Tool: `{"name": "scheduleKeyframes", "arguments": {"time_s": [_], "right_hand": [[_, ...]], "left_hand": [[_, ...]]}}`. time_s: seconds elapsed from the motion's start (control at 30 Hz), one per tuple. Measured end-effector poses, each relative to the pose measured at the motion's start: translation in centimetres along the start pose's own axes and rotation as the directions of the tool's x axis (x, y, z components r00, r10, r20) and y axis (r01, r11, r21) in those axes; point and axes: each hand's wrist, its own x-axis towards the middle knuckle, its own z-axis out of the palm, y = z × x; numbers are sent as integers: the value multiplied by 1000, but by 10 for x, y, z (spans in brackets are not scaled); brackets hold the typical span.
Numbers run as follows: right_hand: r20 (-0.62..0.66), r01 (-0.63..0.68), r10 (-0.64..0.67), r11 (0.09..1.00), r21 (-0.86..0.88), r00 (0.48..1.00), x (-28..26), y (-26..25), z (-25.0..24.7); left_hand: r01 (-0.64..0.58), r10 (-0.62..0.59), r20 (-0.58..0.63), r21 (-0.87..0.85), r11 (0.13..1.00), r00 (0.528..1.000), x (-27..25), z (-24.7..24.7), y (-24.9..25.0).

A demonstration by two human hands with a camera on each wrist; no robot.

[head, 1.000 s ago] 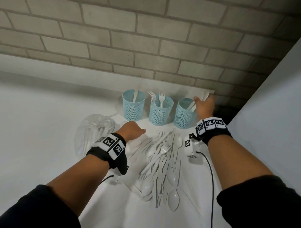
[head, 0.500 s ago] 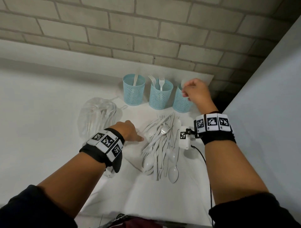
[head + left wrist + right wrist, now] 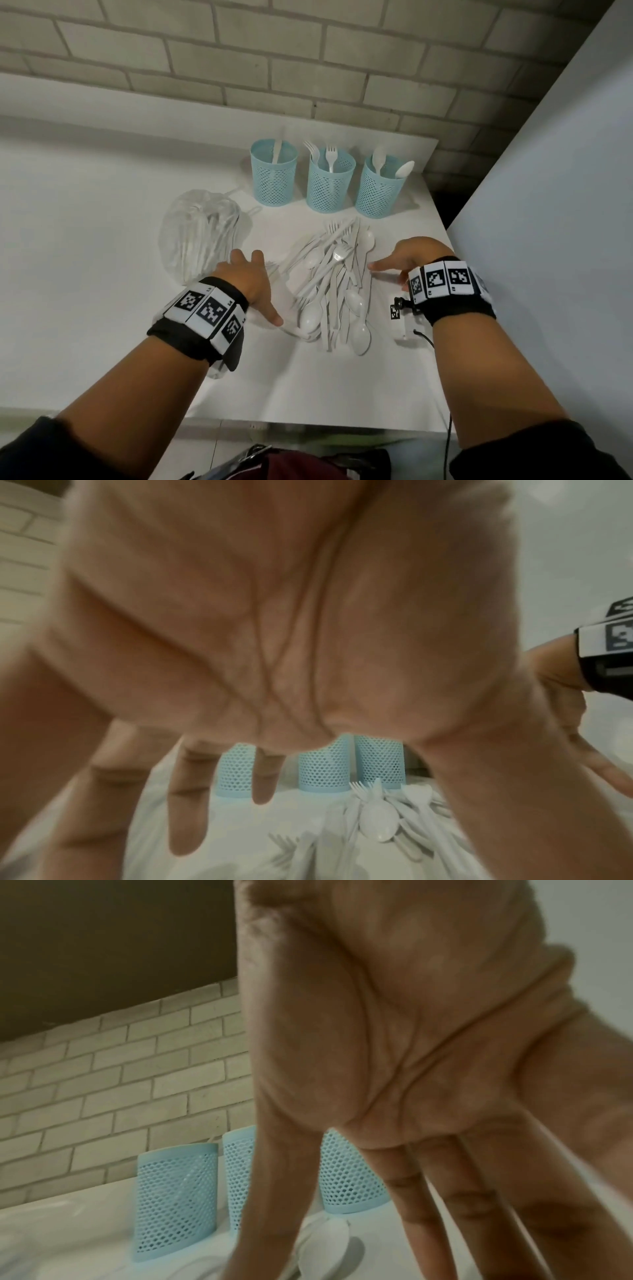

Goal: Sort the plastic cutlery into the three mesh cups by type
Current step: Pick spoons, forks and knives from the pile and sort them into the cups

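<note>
Bag (image 3: 202,236) at centre left on worktop (image 3: 85,274). My left hand (image 3: 246,277) beside it, fingers (image 3: 186,815) spread wide, empty. Cutlery (image 3: 337,274) heaped mid-frame; three cups (image 3: 330,183) above. My right hand (image 3: 407,257), fingers (image 3: 441,1218) straight, empty.

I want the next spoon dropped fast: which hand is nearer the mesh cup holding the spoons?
Right. The right hand is below the spoon cup, beside the pile; the left hand is farther off, lower left.
</note>
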Motion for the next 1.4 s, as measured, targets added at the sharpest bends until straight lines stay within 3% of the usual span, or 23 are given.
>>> {"name": "scheduleKeyframes", "arguments": {"time_s": [0.17,0.37,0.5,0.6,0.67,0.83,1.07,1.27,1.4], "right_hand": [[212,21,34,968,-251,977,-17,-9,10],[149,40,9,947,-318,989,-30,-28,40],[149,57,-25,975,-214,989,-28,-31,44],[82,89,-96,992,88,992,-23,-28,45],[73,84,-110,954,288,991,-21,-28,48],[99,18,-88,830,558,991,-14,-28,50],[153,-106,-29,594,798,988,-4,-37,52],[135,-64,-81,577,814,988,2,-44,52],[47,44,-128,624,780,991,-3,-46,49]], "left_hand": [[31,-30,-5,39,999,1000,2,11,-5],[-87,66,-103,-222,971,993,15,15,4],[-187,128,-174,-386,903,976,23,19,15],[-253,162,-210,-554,793,964,29,22,24],[-250,159,-196,-664,705,968,33,23,32],[-143,59,-130,-904,402,990,34,19,52],[-148,33,-149,-885,442,988,40,15,67],[-122,59,-108,-914,386,992,43,9,69],[-55,68,-38,-961,271,997,44,3,62]]}}
